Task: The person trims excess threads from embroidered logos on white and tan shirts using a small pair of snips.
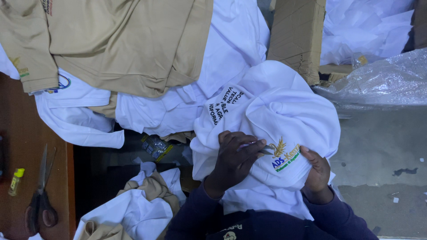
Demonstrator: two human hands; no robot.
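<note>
At centre frame, low, both hands meet on one garment; I list outward from there.

1. Left hand [233, 160]: grip closed on a small slim tool [260, 146], pinched between thumb and fingers, its tip just beside the embroidered emblem [284, 155]. I cannot tell the tool's kind; it looks like a thread snip.
2. Right hand [318, 171]: grip closed on a fold of the white shirt [275, 111], pulling the cloth taut under the emblem.
3. White shirt: bunched over my lap, emblem side up, black lettering on a fold to the upper left. Judged from the tool's position, trimming at the embroidery is in hand and not finished; loose threads are too small to see.
4. Dark sleeves [195, 218]: mine, at the bottom edge.
5. Pile of white shirts [178, 106] with tan shirts [120, 44] on top: upper left, well apart from the hands; whether these are done or waiting I cannot tell.
6. Second heap of white and tan cloth [138, 204]: lower left.
7. Desk [18, 133]: brown, far left, bearing scissors [41, 195] and a small yellow-capped bottle [16, 181].
8. Cardboard box [296, 35] and clear plastic sheet [382, 80]: upper right.
9. Grey floor [382, 146]: right side.
</note>
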